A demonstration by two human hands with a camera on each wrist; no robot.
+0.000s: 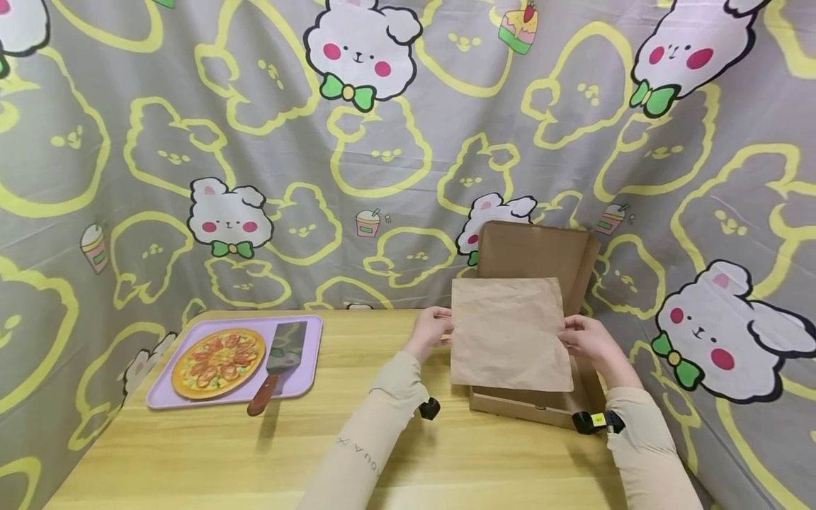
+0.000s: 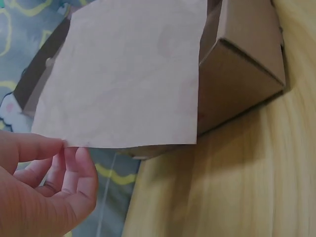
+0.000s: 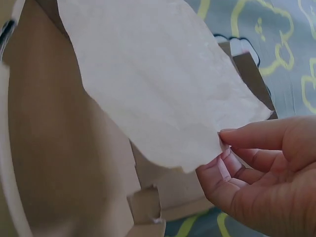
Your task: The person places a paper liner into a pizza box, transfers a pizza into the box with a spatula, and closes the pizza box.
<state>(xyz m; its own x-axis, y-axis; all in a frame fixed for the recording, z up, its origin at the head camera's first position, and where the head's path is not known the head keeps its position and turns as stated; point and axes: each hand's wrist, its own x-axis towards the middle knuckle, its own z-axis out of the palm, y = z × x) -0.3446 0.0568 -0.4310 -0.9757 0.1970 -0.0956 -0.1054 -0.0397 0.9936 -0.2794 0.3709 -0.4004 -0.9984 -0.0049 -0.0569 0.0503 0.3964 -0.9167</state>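
A square sheet of brown paper (image 1: 506,333) hangs above an open cardboard pizza box (image 1: 529,407), hiding much of the box's inside. My left hand (image 1: 430,331) pinches the paper's left edge between thumb and fingers; the left wrist view shows the left hand (image 2: 54,182) at that edge. At the opposite edge, my right hand (image 1: 589,340) pinches the sheet, and in the right wrist view the paper (image 3: 148,84) bends down toward the right hand (image 3: 261,168). Behind the sheet, the box's lid (image 1: 532,251) stands raised.
On the table's left lies a lilac tray (image 1: 312,368) bearing a pizza (image 1: 219,363) and a pizza server (image 1: 277,365), whose wooden handle sticks out over the tray's front edge. A patterned curtain (image 1: 395,163) rises behind and beside the wooden table (image 1: 357,347).
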